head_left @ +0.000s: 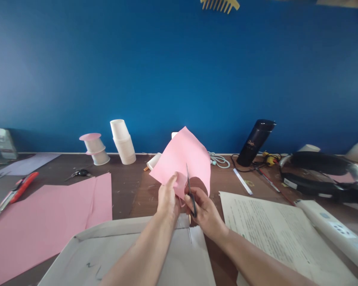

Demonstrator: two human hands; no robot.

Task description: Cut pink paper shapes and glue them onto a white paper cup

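Two hands meet at the middle of my view, above the brown wooden table (128, 190). My left hand (168, 198) pinches the lower edge of a square sheet of pink paper (183, 161), held up on its corner, thumb pressed on its face. My right hand (204, 212) is closed through the handles of a pair of black-handled scissors (191, 194), whose blades point up into the sheet; how far they gape I cannot quite tell. Below lies a grey-white cardboard sheet (107, 254); left, a large pink paper sheet (44, 222); right, a printed white page (268, 230).
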